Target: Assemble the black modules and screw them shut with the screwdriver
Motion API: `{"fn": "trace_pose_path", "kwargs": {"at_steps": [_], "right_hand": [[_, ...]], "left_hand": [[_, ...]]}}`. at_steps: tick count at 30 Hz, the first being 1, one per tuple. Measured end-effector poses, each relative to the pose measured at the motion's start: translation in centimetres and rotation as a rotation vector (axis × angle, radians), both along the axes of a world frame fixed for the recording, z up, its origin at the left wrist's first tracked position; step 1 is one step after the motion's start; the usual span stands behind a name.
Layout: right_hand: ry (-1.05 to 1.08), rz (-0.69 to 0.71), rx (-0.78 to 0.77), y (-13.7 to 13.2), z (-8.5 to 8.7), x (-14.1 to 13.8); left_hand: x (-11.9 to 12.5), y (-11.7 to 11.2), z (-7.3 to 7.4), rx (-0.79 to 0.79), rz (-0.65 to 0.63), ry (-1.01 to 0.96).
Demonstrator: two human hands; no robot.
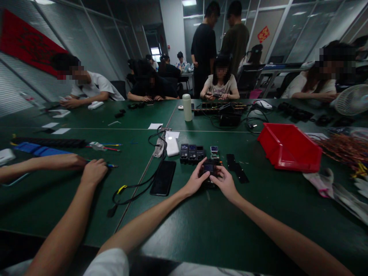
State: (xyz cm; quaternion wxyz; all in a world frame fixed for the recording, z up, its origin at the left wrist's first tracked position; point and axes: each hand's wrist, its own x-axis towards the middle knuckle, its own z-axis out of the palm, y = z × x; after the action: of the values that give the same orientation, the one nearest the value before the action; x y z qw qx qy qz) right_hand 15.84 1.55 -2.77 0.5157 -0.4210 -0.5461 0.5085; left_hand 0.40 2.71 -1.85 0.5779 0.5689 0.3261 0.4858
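Little Free Room Near the Hold

The left hand [196,181] and the right hand [225,184] together hold a small dark device [209,168], at or just above the counter [201,226]; I cannot tell if its underside touches. The fingers [204,176] are closed around its sides and hide much of it, so a loose edge there, if any, would be easy to miss. If one thumb presses more than the other, the device may tilt and slip. Just beyond are a row of dark units [192,152] and a small circuit board [214,152]; a sudden forward push could knock them. The flat black plates [240,173] near the right hand could be brushed aside by a careless wrist
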Motion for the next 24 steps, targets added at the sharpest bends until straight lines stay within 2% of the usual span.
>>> {"fn": "trace_pose_path", "kwargs": {"at_steps": [6, 11, 16, 24], "right_hand": [[0.084, -0.045, 0.014, 0.32, -0.16, 0.36], [0.11, -0.025, 0.01, 0.34, 0.0, 0.42], [0.097, -0.036, -0.01, 0.38, 0.04, 0.26], [0.107, -0.007, -0.025, 0.59, -0.26, 0.43]], "left_hand": [[-0.08, 0.44, -0.75, -0.088, -0.015, -0.048], [-0.09, 0.41, -0.29, -0.137, -0.061, -0.06], [-0.1, 0.34, 0.04, -0.184, -0.049, -0.081], [-0.09, 0.26, 0.05, -0.18, -0.068, -0.066]]}}
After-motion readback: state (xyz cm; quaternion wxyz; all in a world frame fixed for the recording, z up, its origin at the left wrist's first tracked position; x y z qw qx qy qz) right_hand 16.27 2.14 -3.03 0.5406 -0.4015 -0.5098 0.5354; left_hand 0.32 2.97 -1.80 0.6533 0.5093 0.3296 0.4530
